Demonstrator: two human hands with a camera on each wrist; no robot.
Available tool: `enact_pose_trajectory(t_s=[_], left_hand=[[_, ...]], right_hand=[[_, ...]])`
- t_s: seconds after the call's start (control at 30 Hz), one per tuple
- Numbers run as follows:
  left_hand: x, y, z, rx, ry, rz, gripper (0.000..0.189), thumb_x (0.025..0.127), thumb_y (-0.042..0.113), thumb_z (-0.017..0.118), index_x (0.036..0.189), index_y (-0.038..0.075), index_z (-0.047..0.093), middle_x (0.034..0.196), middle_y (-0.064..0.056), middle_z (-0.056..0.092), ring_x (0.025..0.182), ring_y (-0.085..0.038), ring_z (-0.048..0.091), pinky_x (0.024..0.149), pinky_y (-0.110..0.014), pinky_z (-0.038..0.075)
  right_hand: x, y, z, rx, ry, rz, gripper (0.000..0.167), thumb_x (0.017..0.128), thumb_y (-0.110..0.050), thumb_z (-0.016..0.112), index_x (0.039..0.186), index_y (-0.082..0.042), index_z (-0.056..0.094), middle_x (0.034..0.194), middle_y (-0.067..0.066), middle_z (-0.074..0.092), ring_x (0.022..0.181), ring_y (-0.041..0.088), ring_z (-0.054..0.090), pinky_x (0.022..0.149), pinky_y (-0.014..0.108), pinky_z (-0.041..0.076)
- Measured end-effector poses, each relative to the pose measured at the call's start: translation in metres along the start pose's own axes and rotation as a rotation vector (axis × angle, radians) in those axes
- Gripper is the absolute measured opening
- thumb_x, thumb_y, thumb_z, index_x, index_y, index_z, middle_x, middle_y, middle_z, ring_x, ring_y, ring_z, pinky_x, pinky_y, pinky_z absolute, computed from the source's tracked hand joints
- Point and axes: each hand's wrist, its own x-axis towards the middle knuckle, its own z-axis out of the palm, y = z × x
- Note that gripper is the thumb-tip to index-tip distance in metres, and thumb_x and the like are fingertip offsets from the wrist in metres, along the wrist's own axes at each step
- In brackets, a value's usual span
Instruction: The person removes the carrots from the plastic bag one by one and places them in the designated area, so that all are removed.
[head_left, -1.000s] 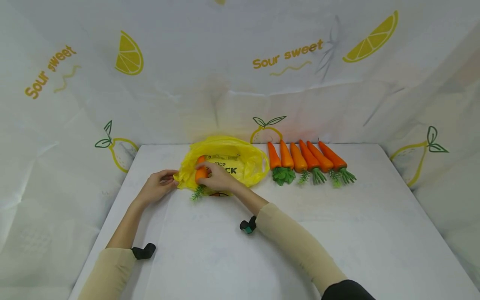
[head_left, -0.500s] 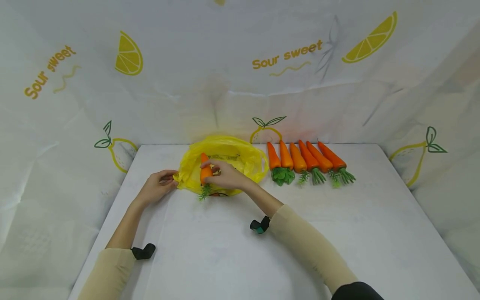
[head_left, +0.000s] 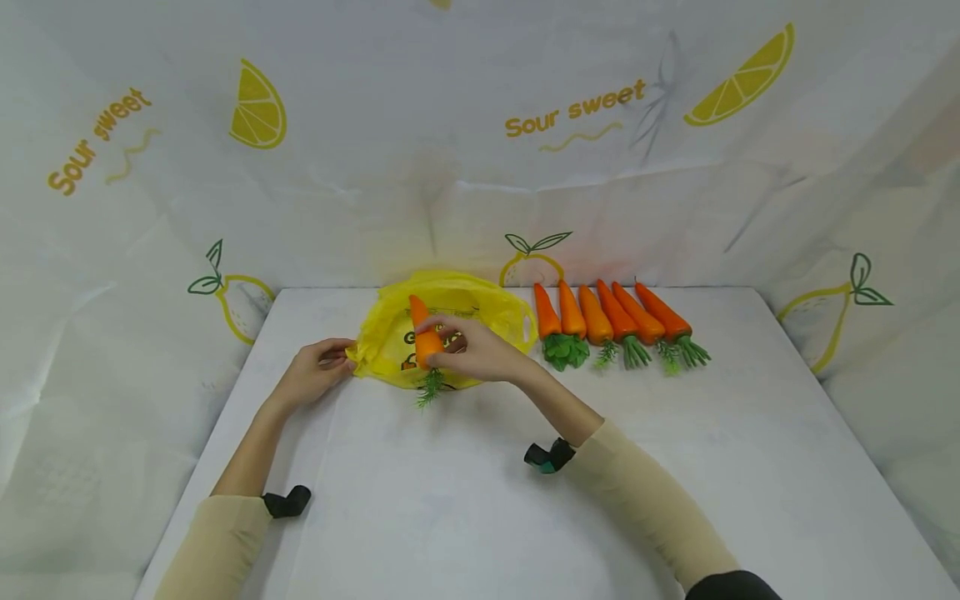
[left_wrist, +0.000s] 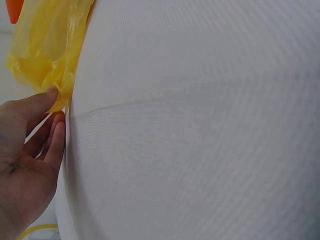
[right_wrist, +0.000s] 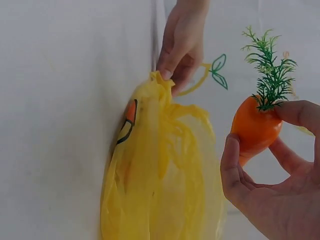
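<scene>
On the white table (head_left: 480, 500), toward its far edge and left of centre, a crumpled yellow plastic bag (head_left: 480, 321) is spread with its mouth facing the person. Along the same far edge, just to the right of the bag, five carrots (head_left: 611, 321) are laid in a row, tips pointing away and green tops toward the near edge. The bag's left corner is pinched between thumb and fingers of the left hand (head_left: 315, 375), which rests on the table; in the left wrist view the yellow film (left_wrist: 45, 50) is seen gripped at the fingertips. A sixth carrot (head_left: 427, 337) is held by the right hand (head_left: 480, 354) over the bag, with fingers and thumb curled round its thick end, tip aimed at the far edge and leaves (head_left: 430, 387) hanging toward the person. In the right wrist view the carrot (right_wrist: 255, 130) is seen clear of the plastic, beside the bag (right_wrist: 160, 190) rather than inside it.

The step in hand is judged to be the passing of a carrot through the bag's mouth; whether inward or outward cannot be told. Before any further move, the mouth would have to be kept open by the left hand, since the thin film is likely to collapse and cling.
</scene>
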Motion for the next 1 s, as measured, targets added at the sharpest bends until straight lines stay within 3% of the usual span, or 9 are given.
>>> enact_pose_trajectory(t_s=[0.3, 0.63, 0.9, 1.0], left_hand=[[0.0, 0.0, 0.0, 0.004, 0.004, 0.016, 0.048, 0.105, 0.016, 0.072, 0.147, -0.005, 0.062, 0.144, -0.03, 0.066, 0.131, -0.042, 0.069, 0.11, -0.039, 0.062], [-0.001, 0.001, -0.001, -0.003, 0.0, 0.008, 0.049, 0.106, 0.017, 0.072, 0.148, -0.004, 0.061, 0.145, -0.031, 0.065, 0.132, -0.043, 0.069, 0.111, -0.043, 0.06], [0.0, -0.001, -0.001, 0.004, 0.0, 0.012, 0.048, 0.106, 0.016, 0.072, 0.148, -0.004, 0.062, 0.144, -0.031, 0.066, 0.131, -0.043, 0.069, 0.11, -0.041, 0.061], [0.0, -0.002, 0.0, -0.003, 0.0, 0.014, 0.048, 0.105, 0.016, 0.072, 0.148, -0.004, 0.062, 0.144, -0.03, 0.066, 0.131, -0.043, 0.069, 0.11, -0.039, 0.062]], right_hand=[[-0.032, 0.0, -0.029, 0.005, 0.063, 0.033, 0.042, 0.105, -0.022, 0.072, 0.146, -0.017, 0.062, 0.139, 0.012, 0.068, 0.111, 0.03, 0.074, 0.1, 0.044, 0.064], [-0.077, 0.018, -0.059, -0.017, 0.145, 0.09, 0.043, 0.105, -0.018, 0.073, 0.146, -0.015, 0.062, 0.138, 0.02, 0.067, 0.104, 0.029, 0.076, 0.097, 0.041, 0.065], [-0.106, 0.03, -0.079, -0.047, 0.187, 0.112, 0.046, 0.105, -0.016, 0.074, 0.149, -0.012, 0.061, 0.136, 0.02, 0.069, 0.104, 0.031, 0.074, 0.09, 0.025, 0.063], [-0.115, 0.034, -0.086, -0.052, 0.211, 0.131, 0.045, 0.105, -0.017, 0.073, 0.149, -0.012, 0.061, 0.141, 0.02, 0.067, 0.112, 0.034, 0.074, 0.092, 0.021, 0.062]])
